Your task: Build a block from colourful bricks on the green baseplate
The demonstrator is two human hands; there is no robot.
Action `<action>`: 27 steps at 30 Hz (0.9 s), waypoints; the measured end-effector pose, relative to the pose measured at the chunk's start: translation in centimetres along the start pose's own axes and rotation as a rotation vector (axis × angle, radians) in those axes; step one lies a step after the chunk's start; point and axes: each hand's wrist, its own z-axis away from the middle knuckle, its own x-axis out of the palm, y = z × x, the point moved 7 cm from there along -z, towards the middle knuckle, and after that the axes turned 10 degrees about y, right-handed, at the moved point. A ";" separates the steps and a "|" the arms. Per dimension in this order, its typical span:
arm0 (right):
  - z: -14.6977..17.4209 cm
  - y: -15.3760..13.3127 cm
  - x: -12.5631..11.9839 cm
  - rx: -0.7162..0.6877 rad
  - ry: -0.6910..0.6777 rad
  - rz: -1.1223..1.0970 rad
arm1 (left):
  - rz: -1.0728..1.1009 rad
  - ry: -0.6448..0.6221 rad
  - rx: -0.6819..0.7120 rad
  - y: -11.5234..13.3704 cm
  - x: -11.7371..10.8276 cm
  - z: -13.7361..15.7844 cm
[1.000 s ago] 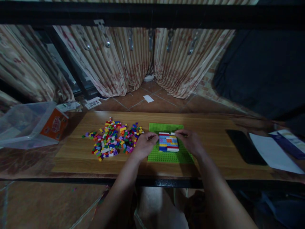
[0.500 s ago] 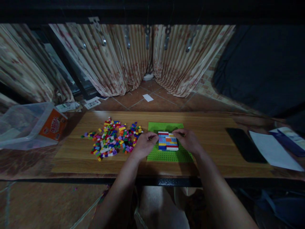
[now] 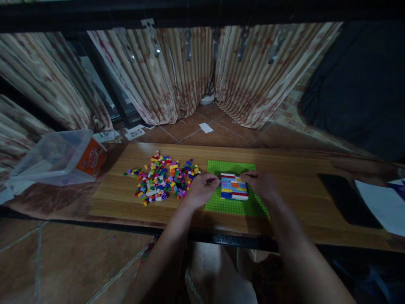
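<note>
A flat block of toy building bricks (image 3: 234, 191), in rows of red, white, blue, yellow and orange, sits on a green studded baseplate (image 3: 217, 206). My left hand (image 3: 201, 191) is at the block's left edge, thumb and fingers closed in a pinch; anything between the tips is too small to make out. At the upper right corner of the block, my right hand (image 3: 261, 184) has its fingertips pinched together. Whether they hold a brick or only touch the block's edge cannot be seen.
Left of the baseplate, a pile of loose coloured bricks (image 3: 161, 179) spreads over the wooden board (image 3: 120, 202). Beyond it stands a clear plastic box (image 3: 60, 164) with an orange label. A dark flat panel (image 3: 348, 200) and white paper (image 3: 382, 207) lie at the right.
The whole view has shifted, so the board and bricks appear further right and slightly tilted. Both hands keep about the same places beside the block.
</note>
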 end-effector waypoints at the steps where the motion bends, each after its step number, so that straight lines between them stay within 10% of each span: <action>1: 0.0 0.1 -0.1 0.004 -0.008 0.007 | -0.005 -0.002 -0.005 0.0 0.0 0.1; 10: -0.1 1.3 -0.5 0.078 -0.031 0.095 | 0.081 0.010 -0.052 -0.7 -1.4 0.2; 19: 0.1 1.3 -1.2 0.116 0.101 -0.049 | 0.183 0.482 -0.145 -2.1 -13.1 -0.1; 27: -0.1 1.2 -1.8 0.147 0.200 -0.072 | -0.103 0.534 -0.120 -2.1 -19.2 2.3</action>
